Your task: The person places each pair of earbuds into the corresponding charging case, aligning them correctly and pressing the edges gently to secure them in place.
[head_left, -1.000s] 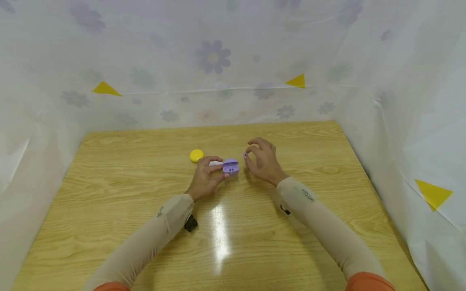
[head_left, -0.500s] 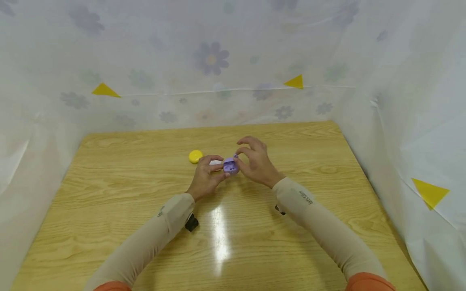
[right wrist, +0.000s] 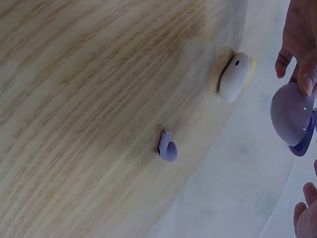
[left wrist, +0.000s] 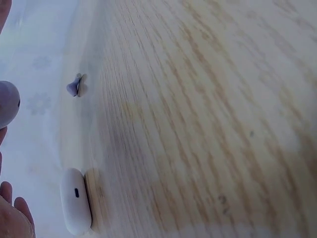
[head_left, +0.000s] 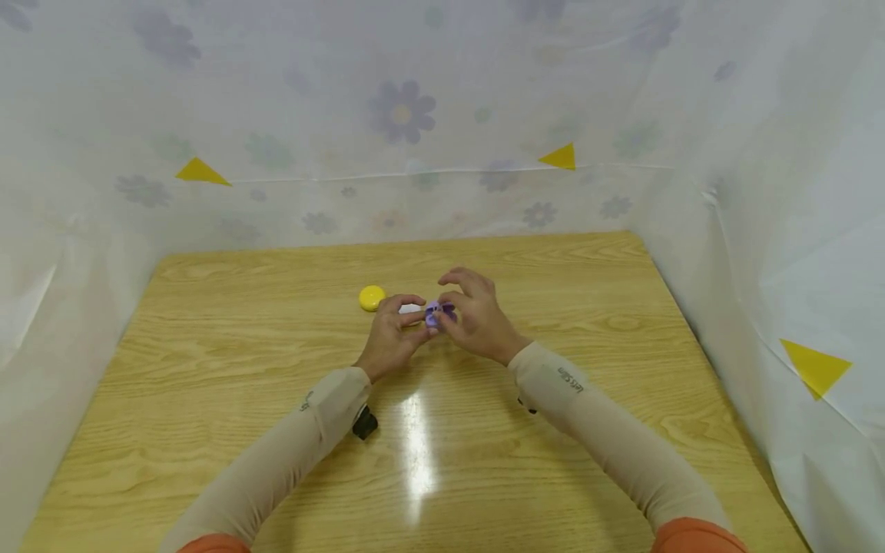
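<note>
My left hand (head_left: 389, 339) grips a small purple earbud case (head_left: 432, 316), held above the table with its lid up. In the right wrist view the rounded underside of this case (right wrist: 290, 113) shows, a left thumb pressed on it. My right hand (head_left: 482, 322) reaches over the case from the right, thumb and forefinger pinching a small purple earbud at its opening. Those fingers largely cover the earbud. Another purple earbud (right wrist: 168, 148) lies on the table, hidden from the head view.
A white earbud case (right wrist: 234, 78) with a charging port stands behind my left hand. Next to it lies a round yellow object (head_left: 372, 297). The wooden table (head_left: 228, 369) ends at white flowered sheeting (head_left: 408, 200).
My right hand has moved left with the pinched earbud, from beside the purple case to its opening. The left hand has kept its place and its grip on the case.
</note>
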Demonstrator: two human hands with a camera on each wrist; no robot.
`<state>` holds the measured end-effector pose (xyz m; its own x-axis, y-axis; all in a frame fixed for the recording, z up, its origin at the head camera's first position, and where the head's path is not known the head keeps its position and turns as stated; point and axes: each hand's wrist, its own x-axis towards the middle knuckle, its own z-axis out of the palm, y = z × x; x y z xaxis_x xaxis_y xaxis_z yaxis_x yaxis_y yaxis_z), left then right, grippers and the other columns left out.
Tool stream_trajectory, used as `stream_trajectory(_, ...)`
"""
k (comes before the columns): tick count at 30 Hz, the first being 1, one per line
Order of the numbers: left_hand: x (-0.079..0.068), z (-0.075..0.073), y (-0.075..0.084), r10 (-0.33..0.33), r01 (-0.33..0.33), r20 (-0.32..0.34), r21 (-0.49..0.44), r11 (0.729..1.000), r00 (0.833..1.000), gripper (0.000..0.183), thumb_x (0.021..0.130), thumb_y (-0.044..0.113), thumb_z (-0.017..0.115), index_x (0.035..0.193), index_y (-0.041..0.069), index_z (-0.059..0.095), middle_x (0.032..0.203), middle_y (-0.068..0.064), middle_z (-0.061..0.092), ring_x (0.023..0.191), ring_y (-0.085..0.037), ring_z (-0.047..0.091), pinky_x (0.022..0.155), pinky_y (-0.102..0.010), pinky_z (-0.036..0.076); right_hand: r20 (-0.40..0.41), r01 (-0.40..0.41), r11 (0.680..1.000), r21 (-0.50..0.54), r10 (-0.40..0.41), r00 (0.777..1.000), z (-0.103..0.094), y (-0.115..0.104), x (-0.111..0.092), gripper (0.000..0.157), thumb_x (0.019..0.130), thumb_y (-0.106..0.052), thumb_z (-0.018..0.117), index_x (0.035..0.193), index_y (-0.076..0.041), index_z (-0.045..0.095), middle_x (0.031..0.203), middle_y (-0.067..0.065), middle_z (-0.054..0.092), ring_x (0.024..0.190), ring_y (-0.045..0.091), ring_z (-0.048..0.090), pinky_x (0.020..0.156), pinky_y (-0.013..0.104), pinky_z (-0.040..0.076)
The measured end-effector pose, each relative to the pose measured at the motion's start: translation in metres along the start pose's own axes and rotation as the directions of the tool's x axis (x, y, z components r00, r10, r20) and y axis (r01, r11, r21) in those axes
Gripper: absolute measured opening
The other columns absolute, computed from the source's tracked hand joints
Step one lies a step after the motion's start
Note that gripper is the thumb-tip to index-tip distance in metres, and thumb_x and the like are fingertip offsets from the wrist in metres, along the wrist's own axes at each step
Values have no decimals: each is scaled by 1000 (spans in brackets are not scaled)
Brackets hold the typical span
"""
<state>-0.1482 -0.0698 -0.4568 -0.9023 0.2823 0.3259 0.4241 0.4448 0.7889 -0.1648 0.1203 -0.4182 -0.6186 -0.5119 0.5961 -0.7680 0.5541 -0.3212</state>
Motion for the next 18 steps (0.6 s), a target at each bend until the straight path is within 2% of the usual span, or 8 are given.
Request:
stream_trajectory(6,0,0,1,1,-1,3,-3,1000,1000,26,80,16,77,104,5,74,117,-15,61,115,-34,48,107,-55,29,-1,27,997,-75,-27,1000,3,0,-1,13,81,-13,74,87,-3,68,118,14,61,122,37,52,98,54,39)
stream_trajectory(12,0,0,1,18,-18,1,5,1000,1000,26,79,15,77,103,4,74,117,-17,61,115,-35,49,107,-55,29,-11,67,991,-118,-69,998,4,0,-2,17,80,-16,77,86,-3,68,116,14,61,121,36,52,97,53,41)
stream_trajectory(18,0,0,0,8,-8,2,10,1000,1000,27,80,16,77,104,4,73,119,-15,61,117,-34,48,109,-56,28,-3,100,986,-135,-101,995,6,1,-3,19,79,-19,78,86,-4,68,117,14,61,121,36,52,99,53,40)
